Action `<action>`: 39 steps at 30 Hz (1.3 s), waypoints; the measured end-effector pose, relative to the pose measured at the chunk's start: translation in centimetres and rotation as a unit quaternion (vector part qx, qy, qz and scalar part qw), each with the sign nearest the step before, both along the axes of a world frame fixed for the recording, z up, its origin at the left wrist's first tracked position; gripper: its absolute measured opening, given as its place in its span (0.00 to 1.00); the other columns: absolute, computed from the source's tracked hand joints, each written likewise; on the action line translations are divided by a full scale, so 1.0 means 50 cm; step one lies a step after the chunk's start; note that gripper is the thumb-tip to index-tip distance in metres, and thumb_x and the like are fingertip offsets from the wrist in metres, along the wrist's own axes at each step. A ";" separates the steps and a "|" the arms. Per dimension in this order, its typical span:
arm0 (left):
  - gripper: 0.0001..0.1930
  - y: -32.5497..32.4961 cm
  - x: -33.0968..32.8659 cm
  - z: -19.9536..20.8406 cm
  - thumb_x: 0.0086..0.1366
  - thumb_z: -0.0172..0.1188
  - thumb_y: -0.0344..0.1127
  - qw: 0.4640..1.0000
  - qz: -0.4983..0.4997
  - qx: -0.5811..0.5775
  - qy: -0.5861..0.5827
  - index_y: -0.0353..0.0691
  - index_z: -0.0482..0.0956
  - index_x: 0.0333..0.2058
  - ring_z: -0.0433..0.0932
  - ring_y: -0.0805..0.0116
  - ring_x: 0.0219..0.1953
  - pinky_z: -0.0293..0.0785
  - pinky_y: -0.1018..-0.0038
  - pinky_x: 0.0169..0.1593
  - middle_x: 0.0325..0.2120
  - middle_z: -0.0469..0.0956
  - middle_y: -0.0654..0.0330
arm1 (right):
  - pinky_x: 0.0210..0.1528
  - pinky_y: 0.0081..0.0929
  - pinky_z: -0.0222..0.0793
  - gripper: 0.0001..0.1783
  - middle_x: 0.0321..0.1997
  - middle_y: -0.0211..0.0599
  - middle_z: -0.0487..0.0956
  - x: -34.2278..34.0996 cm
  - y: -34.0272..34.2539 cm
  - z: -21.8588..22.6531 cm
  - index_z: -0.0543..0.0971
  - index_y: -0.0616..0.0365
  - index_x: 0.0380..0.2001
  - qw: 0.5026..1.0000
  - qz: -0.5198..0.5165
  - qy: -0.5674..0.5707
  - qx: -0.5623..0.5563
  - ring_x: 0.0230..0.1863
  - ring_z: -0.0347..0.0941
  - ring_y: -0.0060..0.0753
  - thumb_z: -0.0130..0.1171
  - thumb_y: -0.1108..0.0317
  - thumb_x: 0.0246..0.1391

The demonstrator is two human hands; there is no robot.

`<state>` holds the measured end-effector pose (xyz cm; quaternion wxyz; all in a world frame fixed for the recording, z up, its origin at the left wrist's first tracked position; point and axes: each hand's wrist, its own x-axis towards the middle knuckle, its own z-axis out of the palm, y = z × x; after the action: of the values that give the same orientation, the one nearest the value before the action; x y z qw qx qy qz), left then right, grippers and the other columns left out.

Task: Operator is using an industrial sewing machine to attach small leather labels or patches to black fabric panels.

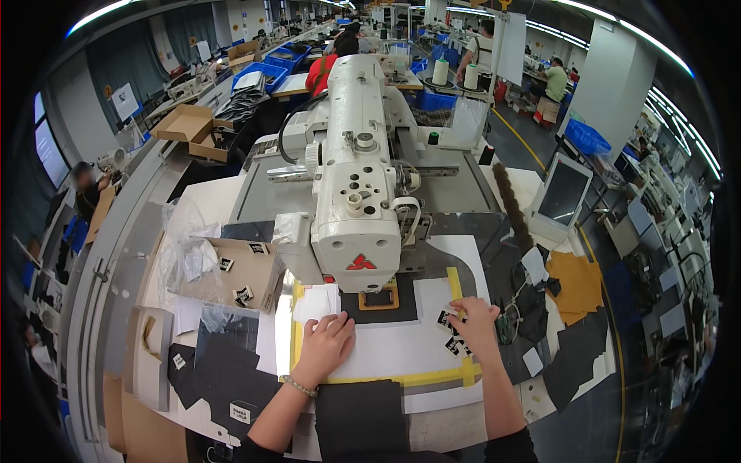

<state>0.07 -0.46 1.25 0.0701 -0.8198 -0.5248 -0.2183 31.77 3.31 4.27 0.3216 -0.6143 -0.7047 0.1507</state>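
A large white sewing machine [356,185] stands before me, its orange-brown clamp frame [395,296] pressed over a dark fabric piece [407,312]. My left hand [328,345] lies with fingers spread on the white template [378,351], fingertips at the fabric's left edge. On the template's right side, my right hand [476,324] pinches a small black-and-white label [444,317], partly covered by the fingers. Several similar labels [453,347] lie loose beneath that hand. Yellow tape [401,379] borders the template. A dark fabric stack [360,420] sits at the near edge, between my forearms.
Left of the machine are a cardboard box [266,270] with several labels, crumpled clear plastic [185,251] and a narrow white box [152,386]. Dark cut pieces [231,370] lie nearer. On the right are mustard fabric [575,289], dark scraps [575,359] and a screen [567,189].
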 end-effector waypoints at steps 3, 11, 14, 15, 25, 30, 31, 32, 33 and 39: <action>0.15 -0.001 0.001 0.003 0.58 0.61 0.38 1.000 0.000 -0.003 0.000 0.43 0.79 0.45 0.74 0.67 0.51 0.62 0.61 0.52 0.49 0.78 0.61 | 0.48 0.37 0.47 0.06 0.32 0.26 0.77 0.000 0.003 -0.003 0.80 0.50 0.28 0.999 0.003 -0.049 0.001 0.42 0.70 0.31 0.67 0.68 0.44; 0.18 -0.006 0.007 0.029 0.57 0.64 0.40 0.999 -0.017 -0.037 -0.019 0.45 0.79 0.47 0.74 0.66 0.51 0.60 0.63 0.53 0.49 0.78 0.62 | 0.38 0.28 0.55 0.06 0.24 0.24 0.74 0.009 0.010 0.039 0.80 0.56 0.23 0.990 0.017 0.088 -0.107 0.28 0.67 0.20 0.70 0.71 0.42; 0.21 -0.014 0.054 0.092 0.55 0.67 0.37 0.976 -0.070 -0.097 -0.184 0.46 0.79 0.49 0.78 0.68 0.43 0.66 0.69 0.48 0.47 0.79 0.62 | 0.26 0.19 0.56 0.07 0.20 0.22 0.73 -0.027 0.012 0.039 0.80 0.60 0.24 0.942 0.077 0.264 -0.191 0.22 0.63 0.13 0.70 0.73 0.44; 0.21 -0.010 0.067 0.099 0.55 0.67 0.37 0.976 -0.068 -0.097 -0.184 0.46 0.79 0.49 0.78 0.68 0.43 0.66 0.69 0.48 0.47 0.79 0.62 | 0.21 0.14 0.53 0.07 0.19 0.22 0.72 -0.055 0.012 0.035 0.79 0.62 0.25 0.925 0.117 0.310 -0.188 0.20 0.61 0.10 0.70 0.74 0.45; 0.12 0.053 0.067 0.072 0.60 0.63 0.26 0.761 -0.051 -0.313 -0.566 0.31 0.80 0.43 0.81 0.78 0.29 0.78 0.83 0.34 0.31 0.83 0.59 | 0.22 0.13 0.61 0.07 0.26 0.26 0.77 -0.185 0.049 0.008 0.77 0.62 0.34 0.852 0.164 0.444 -0.226 0.22 0.69 0.12 0.64 0.78 0.51; 0.09 0.081 0.054 0.027 0.60 0.62 0.25 0.783 -0.020 -0.274 -0.558 0.32 0.81 0.40 0.81 0.76 0.30 0.77 0.81 0.33 0.31 0.83 0.60 | 0.25 0.15 0.66 0.08 0.27 0.29 0.78 -0.191 0.073 -0.018 0.77 0.62 0.37 0.860 0.157 0.413 -0.255 0.25 0.74 0.16 0.62 0.78 0.52; 0.08 0.085 0.054 0.021 0.59 0.62 0.24 0.810 -0.017 -0.242 -0.534 0.32 0.82 0.38 0.81 0.74 0.30 0.76 0.79 0.33 0.30 0.83 0.60 | 0.28 0.16 0.68 0.08 0.29 0.30 0.78 -0.190 0.080 -0.035 0.77 0.63 0.37 0.871 0.170 0.400 -0.228 0.28 0.76 0.19 0.62 0.78 0.52; 0.08 0.088 0.054 0.023 0.59 0.62 0.24 0.809 -0.017 -0.242 -0.535 0.32 0.82 0.38 0.81 0.74 0.30 0.76 0.79 0.33 0.30 0.83 0.60 | 0.30 0.17 0.70 0.08 0.31 0.31 0.79 -0.191 0.083 -0.039 0.78 0.63 0.37 0.881 0.184 0.386 -0.202 0.30 0.77 0.21 0.62 0.77 0.52; 0.07 0.092 0.054 0.028 0.58 0.63 0.24 0.858 -0.033 -0.194 -0.475 0.33 0.82 0.36 0.82 0.71 0.30 0.77 0.77 0.33 0.30 0.83 0.59 | 0.30 0.17 0.70 0.08 0.31 0.31 0.79 -0.190 0.084 -0.041 0.78 0.63 0.37 0.881 0.183 0.386 -0.202 0.30 0.77 0.21 0.62 0.77 0.52; 0.07 0.119 0.039 0.000 0.54 0.60 0.27 0.978 -0.105 0.019 -0.176 0.38 0.82 0.33 0.80 0.66 0.32 0.76 0.73 0.36 0.31 0.81 0.61 | 0.37 0.27 0.74 0.06 0.37 0.36 0.78 -0.205 0.081 -0.025 0.79 0.64 0.33 0.961 0.208 0.172 -0.061 0.34 0.78 0.35 0.62 0.76 0.50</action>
<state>2.00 5.47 1.25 -0.0315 -0.8175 -0.4355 -0.3756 21.51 7.37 3.04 0.3618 -0.4368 -0.7406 0.3603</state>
